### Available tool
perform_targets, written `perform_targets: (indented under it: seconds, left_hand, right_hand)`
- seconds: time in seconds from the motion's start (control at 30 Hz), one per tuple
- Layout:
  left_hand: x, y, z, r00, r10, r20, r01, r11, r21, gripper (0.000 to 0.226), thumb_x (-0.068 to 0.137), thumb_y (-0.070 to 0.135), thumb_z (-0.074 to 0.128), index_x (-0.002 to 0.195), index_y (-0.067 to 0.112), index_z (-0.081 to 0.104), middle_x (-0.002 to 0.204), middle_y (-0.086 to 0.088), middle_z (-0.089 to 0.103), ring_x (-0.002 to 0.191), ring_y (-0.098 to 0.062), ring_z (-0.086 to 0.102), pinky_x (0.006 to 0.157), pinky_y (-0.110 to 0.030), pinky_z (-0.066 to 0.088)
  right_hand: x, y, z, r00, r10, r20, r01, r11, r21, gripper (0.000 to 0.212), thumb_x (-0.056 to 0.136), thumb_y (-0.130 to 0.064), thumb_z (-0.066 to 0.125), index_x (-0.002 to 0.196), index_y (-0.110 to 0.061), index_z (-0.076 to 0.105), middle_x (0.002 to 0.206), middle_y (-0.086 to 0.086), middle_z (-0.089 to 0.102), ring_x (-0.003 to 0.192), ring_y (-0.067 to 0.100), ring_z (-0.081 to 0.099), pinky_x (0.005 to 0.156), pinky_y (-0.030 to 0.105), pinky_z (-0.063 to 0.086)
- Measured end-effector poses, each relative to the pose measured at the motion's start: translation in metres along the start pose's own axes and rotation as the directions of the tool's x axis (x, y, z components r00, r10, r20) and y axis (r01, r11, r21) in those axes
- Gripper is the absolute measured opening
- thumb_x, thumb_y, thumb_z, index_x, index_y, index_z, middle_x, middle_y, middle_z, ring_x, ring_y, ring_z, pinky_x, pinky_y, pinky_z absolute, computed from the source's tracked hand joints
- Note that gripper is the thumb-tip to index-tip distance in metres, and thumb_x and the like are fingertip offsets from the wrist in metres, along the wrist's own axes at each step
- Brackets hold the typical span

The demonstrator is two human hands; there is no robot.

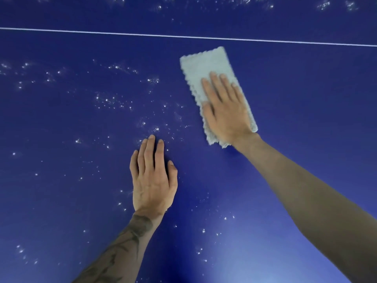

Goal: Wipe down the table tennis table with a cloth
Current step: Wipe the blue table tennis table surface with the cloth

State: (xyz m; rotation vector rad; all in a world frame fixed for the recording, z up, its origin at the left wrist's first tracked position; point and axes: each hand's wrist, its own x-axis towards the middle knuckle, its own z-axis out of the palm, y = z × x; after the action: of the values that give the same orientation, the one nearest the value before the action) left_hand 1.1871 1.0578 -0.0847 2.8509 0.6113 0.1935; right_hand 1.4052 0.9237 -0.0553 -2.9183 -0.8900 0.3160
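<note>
We are mid-wipe, our right hand [226, 111] flat on the cloth [204, 66] below the line [183, 36], left hand [153, 178] flat on the table [306, 99]; next, probably sweep left over the specks [114, 101].

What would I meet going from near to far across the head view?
Left hand flat on the blue table → pale cloth → white line → white specks beyond the line.

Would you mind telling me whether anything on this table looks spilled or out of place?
White specks are scattered over the dark blue table tennis table, mostly left of the pale grey cloth under the right hand.
</note>
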Motion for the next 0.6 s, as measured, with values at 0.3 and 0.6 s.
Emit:
perform_targets:
  seconds: [0.3, 0.6]
  left_hand:
    - [0.001, -0.001, 0.002, 1.000, 0.005, -0.012, -0.005, 1.000, 0.000, 0.053, 0.105, 0.027, 0.042, 0.155, 0.007, 0.042, 0.166, -0.012, 0.036, 0.152, -0.032, 0.035, 0.130, -0.046, 0.019]
    - [0.001, 0.000, 0.000, 1.000, 0.003, -0.006, -0.003, 1.000, -0.001, 0.053, 0.105, 0.026, 0.043, 0.154, 0.006, 0.044, 0.166, -0.013, 0.037, 0.153, -0.033, 0.036, 0.129, -0.049, 0.022]
  right_hand:
    - [0.026, -0.061, 0.002, 0.998, -0.055, -0.006, 0.055, 0.998, 0.002, 0.064, 0.111, -0.042, 0.012, 0.171, -0.020, 0.007, 0.179, 0.007, 0.001, 0.165, 0.028, 0.000, 0.134, 0.047, 0.003]
    - [0.023, -0.021, -0.003, 0.966, 0.253, -0.048, -0.249, 0.965, 0.075, 0.063, 0.112, -0.040, 0.019, 0.171, -0.022, 0.007, 0.179, 0.005, 0.000, 0.165, 0.026, -0.001, 0.134, 0.046, 0.000]
